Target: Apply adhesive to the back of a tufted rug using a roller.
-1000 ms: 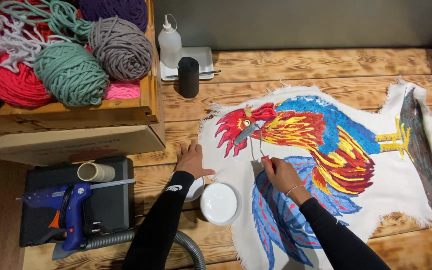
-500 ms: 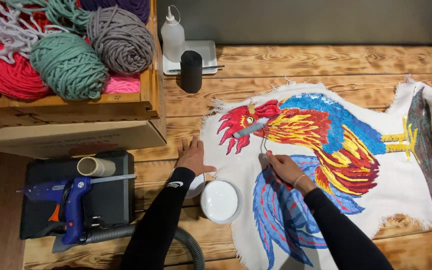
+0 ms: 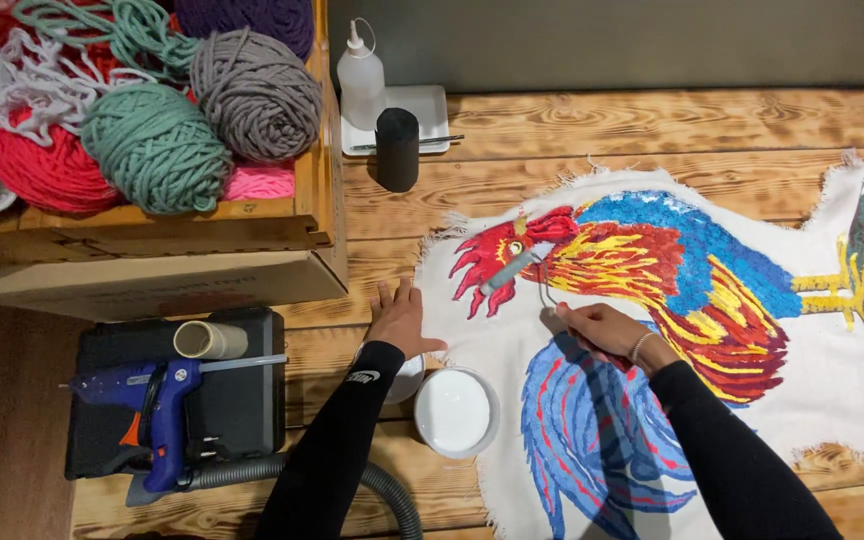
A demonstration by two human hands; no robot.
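Rooster rug cloth lies flat on the wooden table, at 3 o'clock from the white bowl. Judged soft, limp and light; grip its frayed edges. Left hand presses open-palmed at its 9 o'clock edge; right hand pinches a thin metal tool.

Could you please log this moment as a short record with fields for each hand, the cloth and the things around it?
left hand: flat on the wooden table, at the cloth's left edge
right hand: pinches a thin metal tool against the cloth
cloth: white, frayed, bearing a tufted rooster in red, yellow and blue
near left hand: white bowl
far left: blue glue gun on a black case
crate: yarn balls
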